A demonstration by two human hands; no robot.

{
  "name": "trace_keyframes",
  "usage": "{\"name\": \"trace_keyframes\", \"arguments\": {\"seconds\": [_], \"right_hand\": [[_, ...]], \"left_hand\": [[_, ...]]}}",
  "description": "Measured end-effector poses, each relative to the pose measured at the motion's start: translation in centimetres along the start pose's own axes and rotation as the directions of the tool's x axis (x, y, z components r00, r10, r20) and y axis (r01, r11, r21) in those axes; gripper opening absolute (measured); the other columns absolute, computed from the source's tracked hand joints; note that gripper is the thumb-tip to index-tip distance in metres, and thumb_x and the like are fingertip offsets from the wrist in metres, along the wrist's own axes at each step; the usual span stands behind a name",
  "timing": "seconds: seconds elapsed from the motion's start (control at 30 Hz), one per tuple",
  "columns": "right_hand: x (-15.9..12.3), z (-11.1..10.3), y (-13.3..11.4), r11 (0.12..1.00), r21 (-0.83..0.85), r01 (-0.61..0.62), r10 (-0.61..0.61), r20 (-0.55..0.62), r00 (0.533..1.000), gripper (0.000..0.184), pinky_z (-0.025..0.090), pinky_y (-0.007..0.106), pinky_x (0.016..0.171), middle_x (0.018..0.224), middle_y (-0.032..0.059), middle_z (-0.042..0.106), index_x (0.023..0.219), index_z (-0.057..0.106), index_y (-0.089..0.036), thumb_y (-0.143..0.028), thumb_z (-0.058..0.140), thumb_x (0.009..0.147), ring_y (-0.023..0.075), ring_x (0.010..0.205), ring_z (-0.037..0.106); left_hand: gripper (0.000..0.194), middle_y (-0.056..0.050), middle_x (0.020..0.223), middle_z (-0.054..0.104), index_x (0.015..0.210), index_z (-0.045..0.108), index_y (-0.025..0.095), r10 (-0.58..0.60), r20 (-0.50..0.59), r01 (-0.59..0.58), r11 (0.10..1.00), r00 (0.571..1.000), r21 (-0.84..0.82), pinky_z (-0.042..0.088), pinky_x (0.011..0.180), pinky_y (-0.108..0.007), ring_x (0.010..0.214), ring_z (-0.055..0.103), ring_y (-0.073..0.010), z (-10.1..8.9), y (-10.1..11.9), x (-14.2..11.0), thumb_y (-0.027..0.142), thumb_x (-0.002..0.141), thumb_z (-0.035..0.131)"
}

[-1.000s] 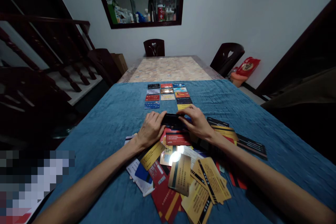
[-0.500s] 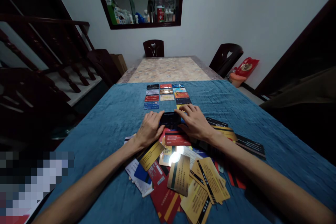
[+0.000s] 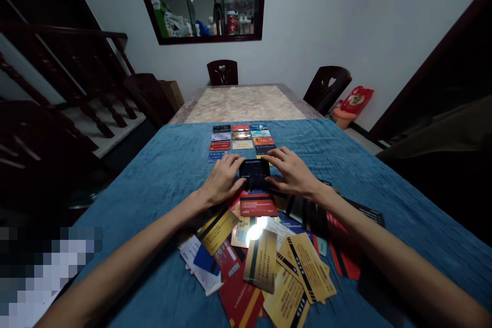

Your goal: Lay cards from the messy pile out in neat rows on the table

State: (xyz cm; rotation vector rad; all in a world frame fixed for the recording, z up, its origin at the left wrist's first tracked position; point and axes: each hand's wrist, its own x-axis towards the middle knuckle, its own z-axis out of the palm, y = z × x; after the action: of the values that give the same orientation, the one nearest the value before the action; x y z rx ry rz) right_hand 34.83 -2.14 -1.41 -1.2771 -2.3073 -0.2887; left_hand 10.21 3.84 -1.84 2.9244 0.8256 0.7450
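Observation:
A dark bank card (image 3: 254, 174) is held by its two short edges between my hands, tilted up above the cloth. My left hand (image 3: 223, 178) pinches its left edge with thumb and fingers. At the right edge, my right hand (image 3: 292, 174) does the same. Just below lies a heap of loose cards, among them a red card (image 3: 258, 205), a gold card (image 3: 261, 261) and another gold card (image 3: 218, 230). Beyond my hands, several cards lie in neat rows, including a blue card (image 3: 218, 156) and a cream card (image 3: 243, 145).
A blue cloth (image 3: 154, 184) covers the near part of the table; the patterned tabletop (image 3: 249, 100) shows beyond. Dark chairs (image 3: 223, 73) stand around it. A wall cabinet (image 3: 209, 38) with bottles is behind, and a red bag (image 3: 357, 100) sits at the right.
The dark card has tilted up, showing more of its face, and both hands have shifted slightly with it. The view has moved a little. Both hands keep their hold.

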Motion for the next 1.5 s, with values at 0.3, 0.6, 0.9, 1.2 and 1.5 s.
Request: {"name": "trace_keyframes", "arguments": {"seconds": [0.3, 0.6, 0.9, 1.2, 1.5], "right_hand": [[1.3, -0.1, 5.3, 0.989, 0.129, -0.066, 0.069, -0.017, 0.997, 0.037, 0.048, 0.046, 0.090, 0.116, 0.0136, 0.067, 0.117, 0.069, -0.018, -0.037, 0.065, 0.085, 0.0296, 0.103, 0.057], [2.6, 1.4, 10.1, 0.961, 0.184, -0.208, 0.198, 0.073, 0.978, 0.038, 0.049, 0.038, 0.083, 0.113, 0.0130, 0.070, 0.114, 0.072, -0.016, -0.035, 0.068, 0.081, 0.0255, 0.096, 0.062], [2.8, 2.9, 11.6, 0.925, 0.169, -0.341, 0.310, 0.188, 0.932, 0.042, 0.050, 0.032, 0.081, 0.110, 0.0114, 0.071, 0.114, 0.073, -0.012, -0.031, 0.068, 0.077, 0.0225, 0.088, 0.065], [3.0, 3.7, 12.1, 0.901, 0.149, -0.406, 0.366, 0.239, 0.899, 0.040, 0.049, 0.031, 0.086, 0.111, 0.0111, 0.072, 0.113, 0.074, -0.013, -0.028, 0.069, 0.076, 0.0243, 0.095, 0.065], [2.9, 4.3, 12.8, 0.893, 0.150, -0.423, 0.372, 0.282, 0.884, 0.040, 0.048, 0.029, 0.087, 0.109, 0.0076, 0.073, 0.115, 0.073, -0.017, -0.028, 0.067, 0.077, 0.0235, 0.098, 0.065]], "left_hand": [[0.030, -0.013, 0.119, 0.061, 0.114, 0.062, 0.016, 0.021, -0.005, -0.021, 0.993, 1.000, -0.119, 0.048, 0.099, -0.047, 0.114, 0.055, -0.0282, 0.7, -2.1, 5.3, 0.026, 0.085, 0.065], [0.025, -0.011, 0.115, 0.065, 0.107, 0.069, 0.017, -0.065, 0.089, 0.075, 0.990, 0.994, -0.123, 0.046, 0.102, -0.044, 0.116, 0.057, -0.0281, 4.0, -4.0, 10.5, 0.026, 0.084, 0.064], [0.031, -0.013, 0.115, 0.066, 0.110, 0.070, 0.015, -0.110, 0.151, 0.122, 0.990, 0.982, -0.074, 0.049, 0.098, -0.041, 0.113, 0.058, -0.0286, 7.0, -5.1, 12.3, 0.028, 0.082, 0.063], [0.034, -0.014, 0.118, 0.066, 0.115, 0.070, 0.015, -0.127, 0.199, 0.129, 0.992, 0.972, 0.000, 0.047, 0.099, -0.042, 0.113, 0.057, -0.0290, 7.7, -4.8, 12.5, 0.029, 0.086, 0.058], [0.033, -0.013, 0.120, 0.066, 0.114, 0.070, 0.017, -0.146, 0.225, 0.142, 0.989, 0.963, 0.035, 0.046, 0.098, -0.043, 0.114, 0.056, -0.0297, 7.8, -4.3, 12.3, 0.031, 0.088, 0.056]]}}
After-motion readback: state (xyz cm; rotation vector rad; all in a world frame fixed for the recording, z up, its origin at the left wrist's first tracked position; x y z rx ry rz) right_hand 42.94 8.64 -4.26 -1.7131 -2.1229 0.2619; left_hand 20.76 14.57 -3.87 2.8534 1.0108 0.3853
